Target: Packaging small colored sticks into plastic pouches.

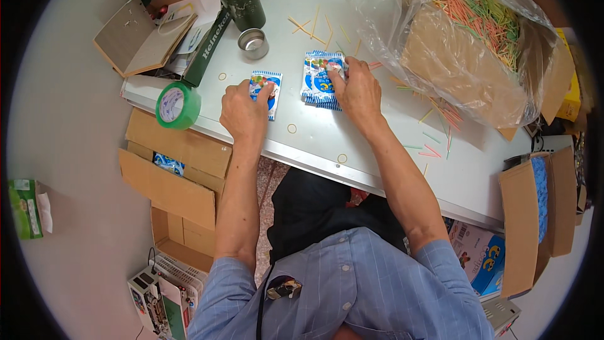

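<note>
On the white table, my left hand (244, 112) is closed around the side of a small blue and white packet (272, 82), its thumb on top. To its right lies a neat stack of similar packets (316, 85) with striped ends. My right hand (362, 91) grips that stack by its right side, thumb over the top packet and fingers down the far edge. A gap of bare table separates the two hands. Thin rubber bands (292, 124) lie singly on the table nearer to me.
At the back right, a plastic-lined cardboard box (462, 50) holds many coloured sticks (481, 19); loose ones are scattered around. A dark green flask (242, 3), metal cup (253, 44) and green tape roll (178, 106) stand left. Open cartons (167, 186) flank the table's front edge.
</note>
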### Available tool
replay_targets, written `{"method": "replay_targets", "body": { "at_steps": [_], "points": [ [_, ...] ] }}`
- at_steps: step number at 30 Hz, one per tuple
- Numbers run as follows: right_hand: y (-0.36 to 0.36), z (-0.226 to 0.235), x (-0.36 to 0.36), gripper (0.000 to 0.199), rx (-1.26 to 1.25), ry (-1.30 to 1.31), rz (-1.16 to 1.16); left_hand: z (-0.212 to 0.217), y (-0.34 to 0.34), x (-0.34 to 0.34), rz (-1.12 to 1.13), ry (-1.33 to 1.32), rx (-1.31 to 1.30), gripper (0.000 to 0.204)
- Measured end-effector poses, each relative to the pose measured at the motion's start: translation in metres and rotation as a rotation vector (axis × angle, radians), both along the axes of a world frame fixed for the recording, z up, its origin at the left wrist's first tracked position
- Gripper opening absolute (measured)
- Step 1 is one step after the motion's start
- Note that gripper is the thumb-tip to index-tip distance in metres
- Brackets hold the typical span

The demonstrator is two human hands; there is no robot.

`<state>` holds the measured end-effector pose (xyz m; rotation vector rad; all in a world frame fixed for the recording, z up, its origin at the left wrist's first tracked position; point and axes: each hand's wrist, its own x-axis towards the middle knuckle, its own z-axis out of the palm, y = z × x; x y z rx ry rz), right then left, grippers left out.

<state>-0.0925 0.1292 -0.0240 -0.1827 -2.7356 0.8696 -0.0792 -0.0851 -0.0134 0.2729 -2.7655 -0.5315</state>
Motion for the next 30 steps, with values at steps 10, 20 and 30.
{"method": "replay_targets", "body": {
  "at_steps": [10, 20, 30],
  "points": [
    [-0.021, 0.038, 0.044, 0.032, -0.370, 0.369, 0.161, -0.017, -0.002, 0.008, -0.151, 0.242, 0.710, 0.030],
    [-0.059, 0.048, 0.079, 0.025, -1.000, 0.044, 0.258, 0.027, 0.045, 0.072, -0.357, 0.206, 1.370, 0.017],
    [-0.046, 0.035, 0.090, 0.023, -0.712, 0.079, 0.184, 0.009, 0.056, 0.068, -0.264, 0.186, 0.884, 0.028]
  ]
}}
